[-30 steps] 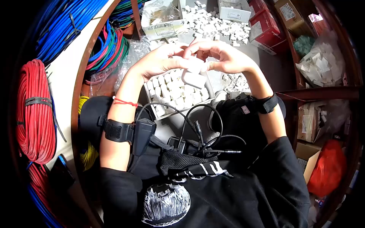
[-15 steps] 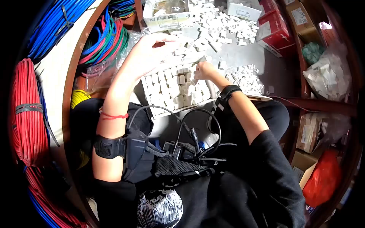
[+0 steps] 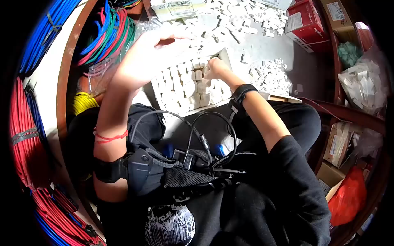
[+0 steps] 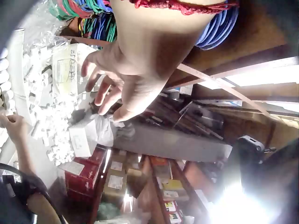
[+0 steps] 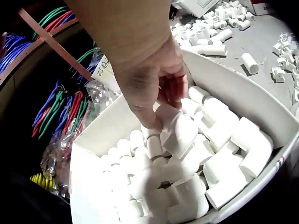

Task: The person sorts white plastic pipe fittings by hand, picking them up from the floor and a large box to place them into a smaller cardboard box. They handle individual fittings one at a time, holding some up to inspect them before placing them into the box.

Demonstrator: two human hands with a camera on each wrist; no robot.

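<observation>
In the right wrist view, my right hand [image 5: 149, 81] pinches a white elbow fitting [image 5: 181, 132] between thumb and fingers, over rows of similar fittings in a white box [image 5: 243, 93]. The head view has this hand [image 3: 218, 69] at the far right part of the box [image 3: 224, 56]. My left hand [image 3: 147, 59] is raised above the box's far left corner, brightly lit. Its fingers hang apart and loosely bent with nothing in them in the left wrist view, where the hand [image 4: 135, 72] appears large.
Loose white tube pieces [image 3: 234, 20] lie beyond the box, with a pile of small white clips [image 3: 273, 78] to its right. A red carton [image 3: 305, 24] stands at the back right. Coiled cables [image 3: 106, 37] are on the left, and shelving holds a red bag [image 3: 349, 197] on the right.
Both hands were together above the box around white fittings; they have since separated. The right hand went down into the box, and the left moved left, empty. The head view has shifted.
</observation>
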